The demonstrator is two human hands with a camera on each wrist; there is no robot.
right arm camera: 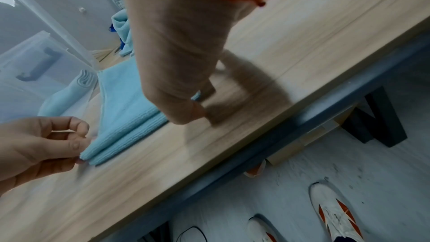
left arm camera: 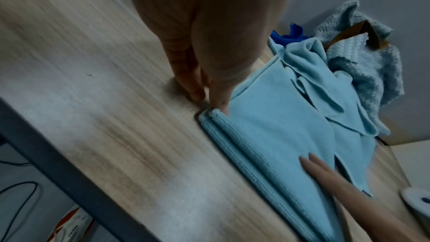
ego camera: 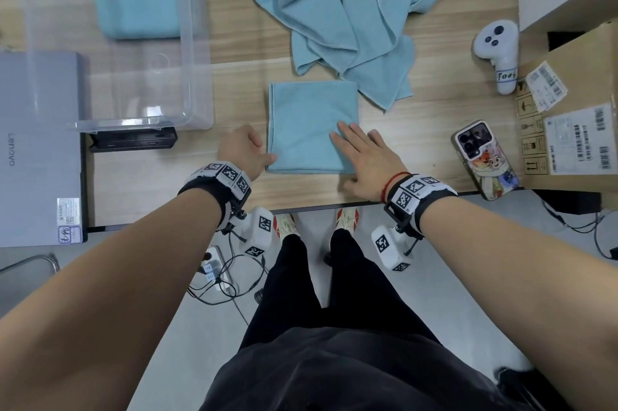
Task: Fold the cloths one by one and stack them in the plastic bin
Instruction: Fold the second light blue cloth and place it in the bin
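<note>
Pinching the near-left corner of a folded light-blue cloth (ego camera: 312, 126) on the wooden table (ego camera: 167, 183), the left hand (ego camera: 242, 151) works while the right hand (ego camera: 364, 159) presses flat-fingered — one folded cloth (ego camera: 137, 11) already in the plastic bin (ego camera: 197, 42), a crumpled pile (ego camera: 347, 9) left.

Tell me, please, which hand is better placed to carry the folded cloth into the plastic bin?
Probably the left hand: it already pinches the folded cloth at its near-left corner, on the plastic bin side.
</note>
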